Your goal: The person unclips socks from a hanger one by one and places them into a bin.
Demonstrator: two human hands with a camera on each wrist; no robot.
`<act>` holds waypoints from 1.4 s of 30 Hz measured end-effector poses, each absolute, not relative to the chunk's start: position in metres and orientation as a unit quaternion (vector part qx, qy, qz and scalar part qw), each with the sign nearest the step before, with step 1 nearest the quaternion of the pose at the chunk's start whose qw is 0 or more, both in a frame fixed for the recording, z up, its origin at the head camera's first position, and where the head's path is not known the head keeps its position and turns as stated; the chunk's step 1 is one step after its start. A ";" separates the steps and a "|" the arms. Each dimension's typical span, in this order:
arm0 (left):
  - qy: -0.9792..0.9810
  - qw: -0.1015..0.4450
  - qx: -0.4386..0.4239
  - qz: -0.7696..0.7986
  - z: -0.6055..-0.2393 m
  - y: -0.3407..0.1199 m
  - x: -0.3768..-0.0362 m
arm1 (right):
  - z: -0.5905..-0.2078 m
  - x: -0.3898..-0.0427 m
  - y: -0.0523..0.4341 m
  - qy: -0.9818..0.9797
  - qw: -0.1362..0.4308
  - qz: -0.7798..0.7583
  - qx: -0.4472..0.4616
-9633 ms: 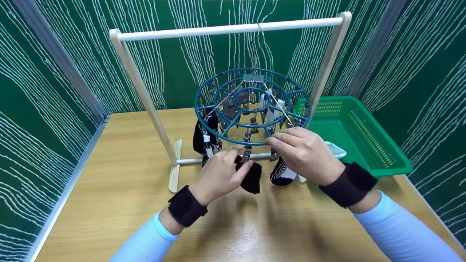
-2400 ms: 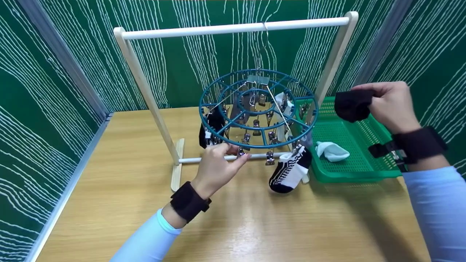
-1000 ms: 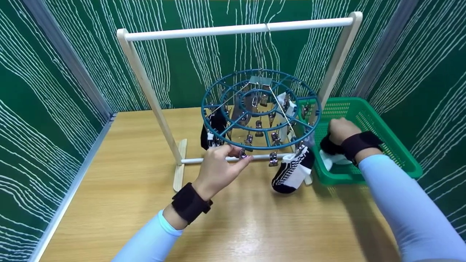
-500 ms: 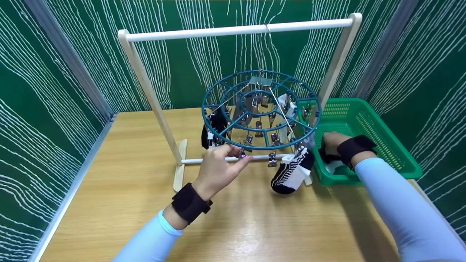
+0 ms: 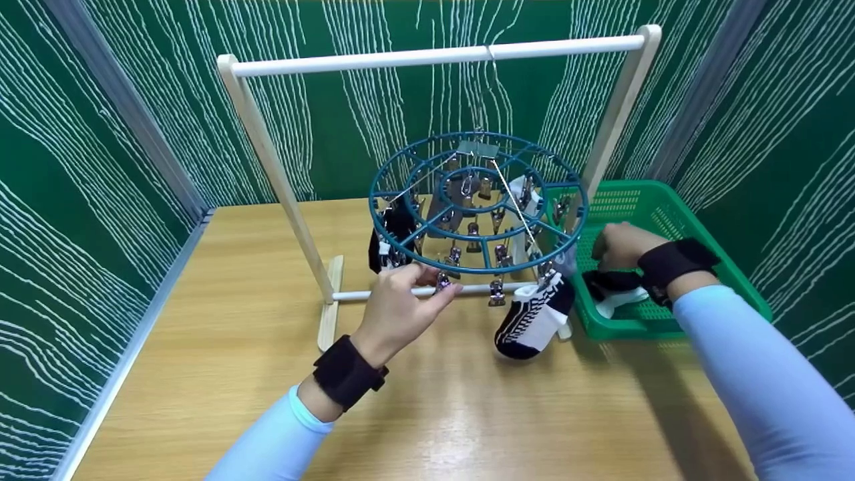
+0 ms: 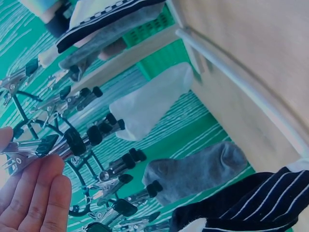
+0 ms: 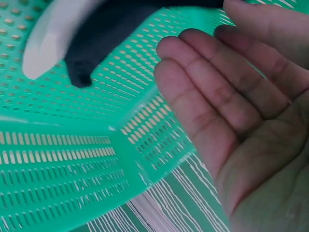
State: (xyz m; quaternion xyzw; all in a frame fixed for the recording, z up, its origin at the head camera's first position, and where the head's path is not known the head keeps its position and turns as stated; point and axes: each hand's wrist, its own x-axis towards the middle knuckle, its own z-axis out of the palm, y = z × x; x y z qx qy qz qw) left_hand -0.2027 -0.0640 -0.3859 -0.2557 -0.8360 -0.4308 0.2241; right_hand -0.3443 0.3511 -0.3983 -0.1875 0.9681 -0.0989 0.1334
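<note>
Table: a wooden table (image 5: 220, 347) carries everything, with green patterned walls close around it.
Rack: a pale wooden rack (image 5: 267, 174) stands on the table, its top rail running across above the work.
Basket: a green basket (image 5: 674, 220) sits on the table to the right of the rack's right post.
Hanger: the round teal clip hanger (image 5: 477, 204) hangs from the rail on a wire hook, metal clips dangling under its rings.
Right hand: the right hand (image 5: 618, 244) hovers over the basket, fingers straight and relaxed, palm empty; the wrist view shows the open palm (image 7: 241, 121) above the basket mesh.
Left hand: the left hand (image 5: 401, 310) is up at the near rim of the hanger, thumb and forefinger pinching a metal clip (image 6: 34, 147) there.
Black-and-white sock: a black-and-white sock (image 5: 531, 317) hangs from a clip at the hanger's near right edge, just left of the basket.
Black sock: the black sock (image 5: 611, 280) lies loose in the basket, on top of a white sock (image 5: 618, 302), just below the right hand.
Other socks: a dark striped sock (image 5: 391, 234) hangs at the hanger's left side; a grey sock (image 6: 203, 169) and another white sock (image 6: 152, 99) hang from clips further in.
</note>
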 end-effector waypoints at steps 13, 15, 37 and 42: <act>-0.829 0.228 -0.260 -0.440 -0.386 -0.064 -0.202 | -0.333 -0.314 0.359 0.966 0.066 -0.191 -0.161; -0.830 0.228 -0.258 -0.440 -0.385 -0.064 -0.201 | -0.326 -0.308 0.358 0.967 0.043 -0.195 -0.158; -0.817 0.277 -0.288 -0.415 -0.384 -0.073 -0.197 | -0.297 -0.237 0.311 0.911 -0.224 -0.194 -0.287; -0.816 0.259 -0.293 -0.426 -0.384 -0.074 -0.196 | -0.296 -0.234 0.302 0.891 -0.259 -0.187 -0.323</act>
